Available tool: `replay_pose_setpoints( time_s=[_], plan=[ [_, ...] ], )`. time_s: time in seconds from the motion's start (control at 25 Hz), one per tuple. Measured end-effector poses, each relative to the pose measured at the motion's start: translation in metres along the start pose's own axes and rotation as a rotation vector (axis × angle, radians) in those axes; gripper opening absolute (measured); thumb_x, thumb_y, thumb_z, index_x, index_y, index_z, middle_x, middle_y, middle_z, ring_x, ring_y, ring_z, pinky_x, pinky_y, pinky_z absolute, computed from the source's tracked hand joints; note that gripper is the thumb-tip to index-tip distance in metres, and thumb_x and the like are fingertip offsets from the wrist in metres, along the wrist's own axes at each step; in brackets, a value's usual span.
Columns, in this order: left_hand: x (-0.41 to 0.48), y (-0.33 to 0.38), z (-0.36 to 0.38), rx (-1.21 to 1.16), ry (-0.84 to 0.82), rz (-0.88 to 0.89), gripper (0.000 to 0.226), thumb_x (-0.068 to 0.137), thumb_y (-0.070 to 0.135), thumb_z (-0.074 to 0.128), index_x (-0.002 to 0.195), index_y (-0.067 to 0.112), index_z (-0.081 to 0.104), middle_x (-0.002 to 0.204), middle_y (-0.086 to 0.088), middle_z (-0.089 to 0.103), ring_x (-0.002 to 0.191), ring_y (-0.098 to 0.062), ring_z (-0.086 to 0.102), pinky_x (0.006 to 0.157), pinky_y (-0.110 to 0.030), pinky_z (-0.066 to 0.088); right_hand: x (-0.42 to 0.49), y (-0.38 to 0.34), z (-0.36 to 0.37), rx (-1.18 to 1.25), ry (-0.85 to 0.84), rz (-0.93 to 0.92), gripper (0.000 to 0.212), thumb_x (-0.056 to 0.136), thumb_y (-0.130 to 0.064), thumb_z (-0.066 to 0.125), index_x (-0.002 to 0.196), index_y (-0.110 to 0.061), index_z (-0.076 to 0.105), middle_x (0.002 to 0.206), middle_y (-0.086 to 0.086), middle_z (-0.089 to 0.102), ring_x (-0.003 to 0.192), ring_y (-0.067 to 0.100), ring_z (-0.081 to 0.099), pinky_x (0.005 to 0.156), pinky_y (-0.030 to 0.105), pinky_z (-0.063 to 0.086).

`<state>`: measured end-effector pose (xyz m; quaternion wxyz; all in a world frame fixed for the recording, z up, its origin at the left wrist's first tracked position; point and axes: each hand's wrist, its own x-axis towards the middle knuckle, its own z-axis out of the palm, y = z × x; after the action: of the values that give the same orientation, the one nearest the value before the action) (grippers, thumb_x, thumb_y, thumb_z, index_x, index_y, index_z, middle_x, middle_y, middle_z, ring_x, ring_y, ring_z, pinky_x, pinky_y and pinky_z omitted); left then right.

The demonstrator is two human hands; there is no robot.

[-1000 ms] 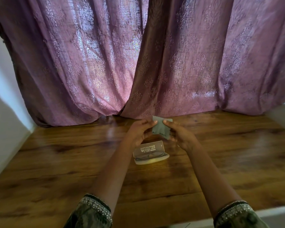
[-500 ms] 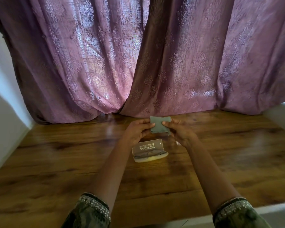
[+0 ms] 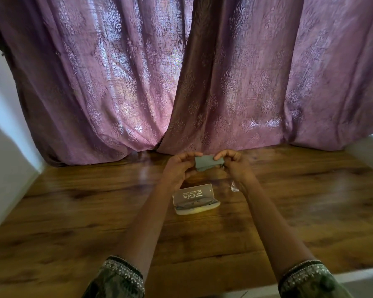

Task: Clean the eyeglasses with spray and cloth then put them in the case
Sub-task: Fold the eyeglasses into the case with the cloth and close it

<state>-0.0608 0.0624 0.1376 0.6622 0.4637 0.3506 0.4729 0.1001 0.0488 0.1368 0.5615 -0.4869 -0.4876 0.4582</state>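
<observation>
- The left hand (image 3: 179, 168) has its grip closed on the left edge of a small grey-green folded cleaning cloth (image 3: 207, 163), thumb and fingertips pinching it.
- The right hand (image 3: 235, 166) pinches the right edge of the same cloth, with its fingers curled over the top of the fold.
- The cloth hangs between the two grips in the air, above the bench and beyond the case, touching nothing but the hands.
- Below the hands, an oblong cream-coloured glasses case (image 3: 194, 197) lies on the brown wood-grain bench (image 3: 73, 211). Its translucent lid stands open, with small printed text on it.
- The thin dark-framed eyeglasses (image 3: 192, 204) lie inside the case's base, seen only dimly.
- A small clear rounded object (image 3: 234, 187) sits on the bench just beside the right wrist, right of the case. What it is cannot be told.
- Both forearms reach forward from dark green patterned sleeves (image 3: 121, 276) with pale embroidered cuffs.
- Mauve patterned curtains (image 3: 116, 82) hang along the far edge of the bench, their hems resting on the wood.
- A white wall (image 3: 4, 147) borders the bench on the left.
</observation>
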Motion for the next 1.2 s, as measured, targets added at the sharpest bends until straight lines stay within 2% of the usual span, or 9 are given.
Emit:
replay_pose_setpoints(
  time_s=[0.16,0.24,0.36,0.52,0.64,0.76,0.84,1.0,1.2],
  plan=[
    [0.0,0.003,0.002,-0.05,-0.026,-0.01,0.027,0.091,-0.006,0.041,0.087,0.01,0.063,0.089,-0.002,0.065,0.082,-0.01,0.062,0.065,-0.017,0.057,0.0,0.0,-0.001,0.024,0.021,-0.014,0.041,0.085,0.021,0.038,0.065,-0.009,0.057,0.067,-0.001,0.064,0.06,0.002,0.061,0.053,0.008,0.048],
    [0.001,0.004,0.004,-0.139,-0.025,-0.075,0.023,0.093,0.004,0.042,0.09,0.009,0.064,0.086,-0.004,0.066,0.079,-0.011,0.063,0.063,-0.019,0.057,0.001,0.001,-0.002,0.045,0.03,-0.016,0.041,0.085,0.021,0.038,0.065,-0.009,0.056,0.073,0.003,0.061,0.068,0.006,0.059,0.054,0.009,0.049],
    [0.003,0.001,0.007,-0.154,-0.002,-0.142,0.023,0.091,0.025,0.051,0.089,0.007,0.065,0.082,-0.006,0.068,0.078,-0.014,0.065,0.06,-0.022,0.058,0.001,0.0,-0.003,0.059,0.03,-0.036,0.04,0.083,0.022,0.039,0.064,-0.008,0.057,0.061,-0.009,0.068,0.064,0.002,0.062,0.054,0.008,0.049],
    [0.002,-0.003,0.011,-0.009,0.038,-0.1,0.003,0.084,0.011,0.063,0.081,0.01,0.065,0.083,-0.003,0.066,0.081,-0.013,0.063,0.059,-0.019,0.056,-0.003,-0.002,-0.004,0.052,0.016,-0.044,0.036,0.087,0.013,0.039,0.068,-0.01,0.06,0.069,-0.006,0.068,0.066,0.002,0.061,0.057,0.012,0.049],
    [0.0,-0.002,0.014,0.056,0.063,-0.042,0.008,0.082,0.007,0.065,0.076,0.012,0.066,0.083,-0.002,0.064,0.08,-0.011,0.062,0.06,-0.019,0.057,-0.003,-0.004,-0.006,0.198,0.045,0.108,0.028,0.093,-0.002,0.038,0.08,-0.011,0.06,0.081,0.004,0.061,0.075,0.012,0.058,0.055,0.015,0.051],
    [-0.001,-0.001,0.015,0.086,0.084,-0.002,0.007,0.081,0.005,0.066,0.078,0.011,0.066,0.084,-0.003,0.062,0.079,-0.012,0.061,0.058,-0.018,0.057,-0.002,-0.001,-0.008,0.189,-0.006,0.215,0.012,0.091,-0.016,0.052,0.091,-0.008,0.061,0.086,0.004,0.061,0.082,0.014,0.058,0.063,0.017,0.051],
    [-0.001,-0.002,0.015,0.1,0.119,0.022,0.007,0.08,0.003,0.066,0.079,0.01,0.067,0.082,-0.004,0.061,0.076,-0.012,0.061,0.055,-0.017,0.056,-0.002,0.002,-0.009,0.102,-0.034,0.228,0.006,0.085,-0.011,0.061,0.089,-0.008,0.063,0.081,0.003,0.062,0.075,0.012,0.056,0.065,0.016,0.047],
    [-0.001,-0.006,0.012,0.146,0.175,0.048,0.008,0.078,0.003,0.069,0.079,0.011,0.068,0.079,-0.004,0.062,0.073,-0.011,0.06,0.057,-0.017,0.056,-0.004,0.0,-0.01,0.098,0.076,0.223,0.01,0.081,-0.001,0.063,0.077,-0.01,0.062,0.05,-0.008,0.063,0.045,0.001,0.052,0.047,0.01,0.042],
    [-0.005,-0.01,0.008,0.145,0.189,0.013,0.008,0.08,0.002,0.067,0.086,0.007,0.067,0.08,-0.004,0.062,0.073,-0.01,0.06,0.059,-0.014,0.055,-0.006,0.003,-0.007,0.235,0.105,0.248,0.018,0.083,0.004,0.057,0.072,-0.011,0.057,0.05,-0.007,0.064,0.052,0.004,0.062,0.045,0.012,0.048]
  ],
)
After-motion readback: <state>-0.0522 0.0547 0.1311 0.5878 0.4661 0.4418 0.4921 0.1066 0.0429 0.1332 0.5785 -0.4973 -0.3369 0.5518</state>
